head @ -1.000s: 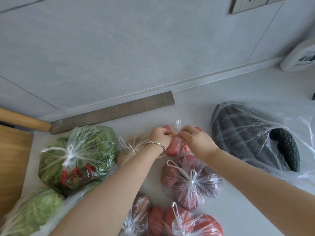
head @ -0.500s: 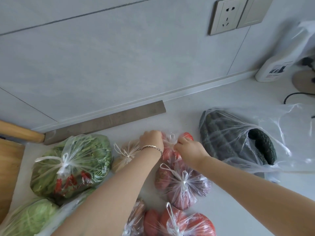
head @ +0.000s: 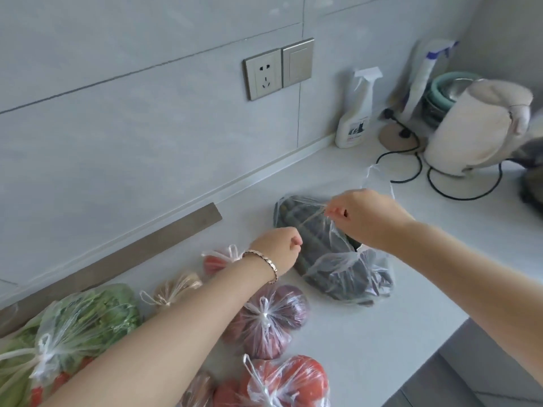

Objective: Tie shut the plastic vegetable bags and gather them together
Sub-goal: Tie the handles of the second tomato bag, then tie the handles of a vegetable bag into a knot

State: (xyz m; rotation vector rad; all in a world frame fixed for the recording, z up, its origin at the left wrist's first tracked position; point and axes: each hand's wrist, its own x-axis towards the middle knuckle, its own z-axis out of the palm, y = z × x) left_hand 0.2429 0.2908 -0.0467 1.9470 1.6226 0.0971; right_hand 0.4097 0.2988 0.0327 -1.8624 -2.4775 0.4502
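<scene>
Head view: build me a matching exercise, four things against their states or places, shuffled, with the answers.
1. squash bag
2. onion bag
3. greens bag
4. kettle

A. knotted, at the left edge
B. unbagged, far right
C. handle pinched by the right hand
D. knotted, purple contents

Pairs: 1-C, 2-D, 3-A, 4-B.

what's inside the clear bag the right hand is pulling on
Dark green ribbed vegetables, squash-like, show through the clear bag. Crumpled plastic and the right hand cover parts, so their number cannot be told.
</scene>
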